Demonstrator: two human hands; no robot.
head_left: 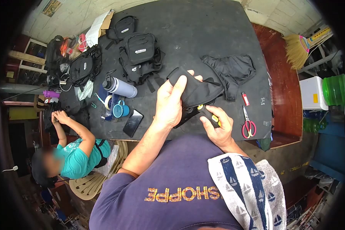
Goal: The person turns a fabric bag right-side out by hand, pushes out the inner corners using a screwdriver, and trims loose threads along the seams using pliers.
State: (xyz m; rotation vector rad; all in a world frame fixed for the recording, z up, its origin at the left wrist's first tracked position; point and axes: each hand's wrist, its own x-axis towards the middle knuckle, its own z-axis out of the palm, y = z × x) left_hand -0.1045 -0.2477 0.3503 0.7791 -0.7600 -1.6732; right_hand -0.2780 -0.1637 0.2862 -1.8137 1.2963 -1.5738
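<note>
My left hand (pixel 169 100) is closed on a black fabric bag (pixel 197 90), thumb on top and fingertips showing past its upper edge. The bag is held up over the dark table, with part of it hanging below. Just right of its lower edge, my right hand (pixel 221 128) grips a black-and-yellow handled tool (pixel 210 116); its working end is not clear, so I cannot tell its kind. Beyond the bag lies another flat black fabric piece (pixel 234 73). A red lighter (pixel 245 99) and scissors with red handles (pixel 249 124) rest to the right of my right hand.
Black backpacks (pixel 141 50) stand at the back left. Nearer are a grey-blue bottle (pixel 120 87), a blue mug (pixel 120 110) and a phone (pixel 133 123) on the table (pixel 203 27). A person in a teal shirt (pixel 78 155) sits at left. A broom (pixel 297 48) hangs at right.
</note>
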